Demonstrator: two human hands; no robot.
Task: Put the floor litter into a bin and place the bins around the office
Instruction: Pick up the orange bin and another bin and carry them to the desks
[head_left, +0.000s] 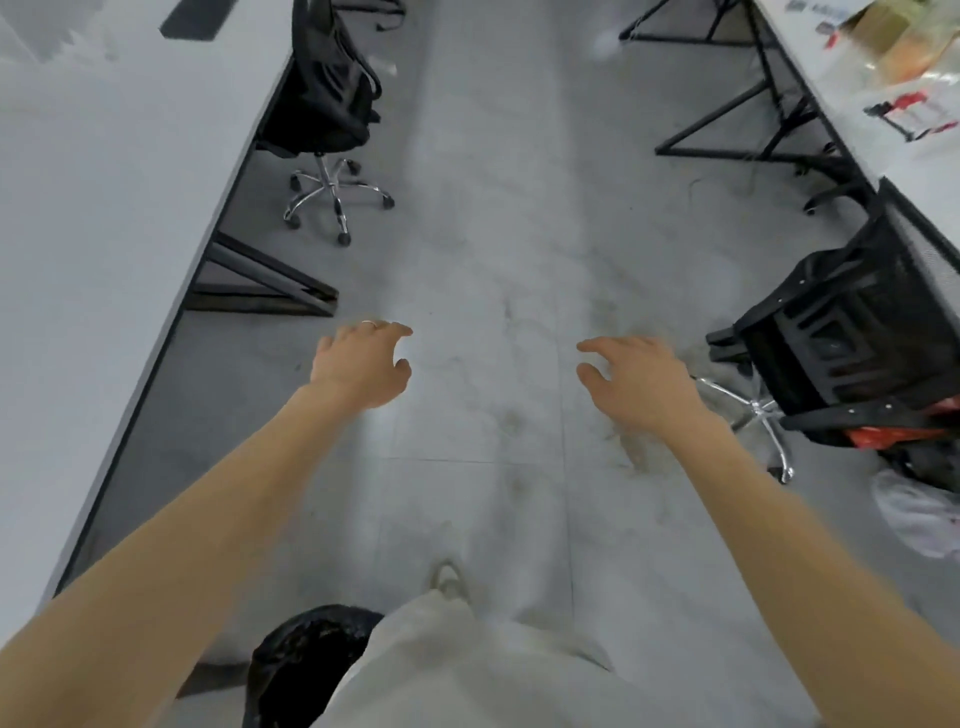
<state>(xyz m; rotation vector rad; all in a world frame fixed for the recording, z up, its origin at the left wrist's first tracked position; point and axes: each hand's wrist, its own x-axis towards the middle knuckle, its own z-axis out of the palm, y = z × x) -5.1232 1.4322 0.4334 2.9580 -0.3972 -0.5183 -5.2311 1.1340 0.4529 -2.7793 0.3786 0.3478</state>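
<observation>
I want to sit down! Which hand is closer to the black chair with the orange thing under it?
Right. The right hand is just left of the chair, near its shiny legs, not touching. The left hand is farther off, on the other side.

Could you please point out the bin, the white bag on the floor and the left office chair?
bin (304, 657): head view, its black liner.
white bag (917, 514): head view, its crumpled middle.
left office chair (332, 88): head view, its backrest.

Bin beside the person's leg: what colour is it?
Black: the round glossy bin shows best in the head view.
</observation>
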